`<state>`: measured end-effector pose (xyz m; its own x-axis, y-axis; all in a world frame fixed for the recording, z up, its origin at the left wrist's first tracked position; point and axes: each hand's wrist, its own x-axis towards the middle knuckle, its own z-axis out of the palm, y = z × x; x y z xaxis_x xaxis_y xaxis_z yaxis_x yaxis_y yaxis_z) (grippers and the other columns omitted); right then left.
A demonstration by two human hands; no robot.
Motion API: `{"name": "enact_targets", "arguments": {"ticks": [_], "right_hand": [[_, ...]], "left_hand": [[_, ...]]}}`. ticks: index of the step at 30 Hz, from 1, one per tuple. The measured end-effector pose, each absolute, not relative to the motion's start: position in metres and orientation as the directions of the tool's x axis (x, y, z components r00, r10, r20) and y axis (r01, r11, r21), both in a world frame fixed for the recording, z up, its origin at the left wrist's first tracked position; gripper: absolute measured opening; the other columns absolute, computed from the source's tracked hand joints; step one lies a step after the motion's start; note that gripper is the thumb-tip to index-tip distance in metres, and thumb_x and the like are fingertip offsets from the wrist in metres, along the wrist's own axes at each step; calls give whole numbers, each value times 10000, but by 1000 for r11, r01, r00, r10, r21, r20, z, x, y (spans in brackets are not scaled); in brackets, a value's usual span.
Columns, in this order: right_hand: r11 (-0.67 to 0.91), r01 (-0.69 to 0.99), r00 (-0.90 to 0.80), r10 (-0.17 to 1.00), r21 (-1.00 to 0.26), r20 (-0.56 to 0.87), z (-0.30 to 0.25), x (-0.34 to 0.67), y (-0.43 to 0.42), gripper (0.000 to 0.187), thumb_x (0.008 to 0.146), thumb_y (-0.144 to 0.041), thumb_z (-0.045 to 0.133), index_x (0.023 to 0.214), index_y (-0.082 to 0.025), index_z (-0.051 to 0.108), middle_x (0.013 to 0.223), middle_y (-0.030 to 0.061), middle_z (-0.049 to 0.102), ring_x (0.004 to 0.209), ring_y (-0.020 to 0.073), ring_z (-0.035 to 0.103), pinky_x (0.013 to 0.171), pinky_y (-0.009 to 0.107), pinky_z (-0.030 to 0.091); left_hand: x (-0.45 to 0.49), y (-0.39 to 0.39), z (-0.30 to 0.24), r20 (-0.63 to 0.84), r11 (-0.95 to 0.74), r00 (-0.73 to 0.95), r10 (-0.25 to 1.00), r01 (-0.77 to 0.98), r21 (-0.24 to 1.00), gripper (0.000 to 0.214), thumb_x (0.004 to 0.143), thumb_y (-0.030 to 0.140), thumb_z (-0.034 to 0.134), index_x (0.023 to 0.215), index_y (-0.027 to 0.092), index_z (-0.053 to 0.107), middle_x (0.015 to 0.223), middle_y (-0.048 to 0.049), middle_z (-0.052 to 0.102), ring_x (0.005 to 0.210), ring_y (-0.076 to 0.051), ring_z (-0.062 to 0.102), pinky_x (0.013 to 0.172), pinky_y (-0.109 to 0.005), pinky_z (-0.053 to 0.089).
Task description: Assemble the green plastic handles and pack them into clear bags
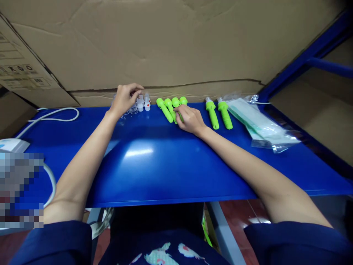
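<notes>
My left hand (126,98) is at the back of the blue table, over a row of small clear cups (134,108) and small white-and-clear nozzle-like pieces (147,102), one with red dots. Its thumb and forefinger are apart, with nothing seen between them. To the right, several lime-green torch-shaped handles (164,110) lie side by side with their round heads toward the cardboard. My right hand (190,118) has its fingers curled round one of these, covering much of it. Two more green handles (212,115) with clear tips lie beyond that hand.
A clear plastic bag with pale green-white contents (259,119) lies at the right. On the left are a white cable (63,119) and a white device (13,144). Cardboard (165,44) walls the back; a blue frame bar (303,62) slants at right. The table's front edge (171,201) is near me.
</notes>
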<state>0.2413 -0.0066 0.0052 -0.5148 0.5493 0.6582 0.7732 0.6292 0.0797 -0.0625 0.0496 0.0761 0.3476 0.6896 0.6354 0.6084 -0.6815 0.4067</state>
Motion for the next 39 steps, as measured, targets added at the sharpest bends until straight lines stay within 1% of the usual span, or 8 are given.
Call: {"name": "enact_targets", "arguments": {"ticks": [3, 6, 11, 19, 25, 33, 37, 39], "right_hand": [[647, 755, -555, 545, 105, 629, 4, 237, -8, 322, 990, -219, 396, 1094, -136, 689, 1049, 185, 759, 976, 309, 701, 814, 417, 501], [664, 738, -586, 546, 117, 598, 3, 232, -12, 347, 1006, -228, 375, 1088, -140, 700, 1050, 194, 751, 972, 320, 681, 817, 439, 484], [668, 730, -603, 530, 143, 596, 2, 231, -12, 371, 1026, -241, 351, 1082, -136, 703, 1053, 190, 743, 953, 306, 665, 810, 431, 472], [638, 756, -587, 562, 146, 583, 1, 233, -10, 401, 1045, -281, 340, 1114, -137, 707, 1096, 188, 735, 982, 305, 645, 812, 431, 438], [624, 771, -572, 592, 126, 568, 0, 230, -12, 421, 1042, -339, 407, 1246, -128, 709, 1323, 195, 702, 1127, 336, 633, 890, 475, 416], [650, 732, -638, 546, 207, 543, -2, 236, -12, 487, 1069, -369, 353, 874, -181, 758, 820, 91, 761, 845, 254, 623, 931, 476, 354], [653, 741, -609, 557, 155, 564, -1, 233, -14, 432, 1066, -364, 380, 1140, -207, 776, 1050, 93, 796, 952, 267, 639, 971, 501, 344], [665, 734, -613, 562, 138, 555, -1, 231, -14, 424, 1064, -370, 395, 1162, -220, 779, 1147, 94, 791, 988, 273, 641, 981, 517, 344]], "left_hand": [[-65, 50, 74, 627, -660, 341, 700, 644, 387, 259, 919, 511, 655, 995, 278, 740, 984, -17, 834, 926, -220, 780, 852, -439, 604], [-70, 52, 68, 602, -656, 381, 701, 676, 336, 392, 967, 603, 589, 1060, 241, 707, 968, 5, 823, 959, -158, 733, 936, -440, 553], [-75, 55, 57, 616, -640, 363, 699, 703, 311, 295, 1004, 461, 562, 1116, 225, 700, 1007, -40, 807, 1037, -222, 730, 1076, -498, 430], [-79, 59, 50, 649, -664, 383, 657, 702, 257, 345, 1059, 446, 418, 1209, 254, 662, 1108, -72, 788, 1092, -260, 675, 1075, -486, 404], [-72, 52, 53, 564, -625, 439, 700, 759, 185, 287, 995, 335, 498, 1134, 214, 717, 1173, -133, 760, 1200, -352, 621, 1116, -607, 303], [-72, 44, 60, 536, -643, 472, 700, 743, 186, 247, 921, 326, 604, 1128, 280, 729, 1192, -106, 757, 1221, -348, 587, 1128, -595, 274], [-77, 54, 56, 553, -677, 487, 676, 707, 206, 194, 870, 318, 685, 1048, 270, 746, 1124, -104, 755, 1207, -359, 572, 1121, -595, 275], [-78, 56, 55, 552, -682, 486, 678, 697, 224, 182, 845, 317, 720, 1017, 265, 751, 1103, -103, 749, 1205, -360, 567, 1120, -587, 279]]}}
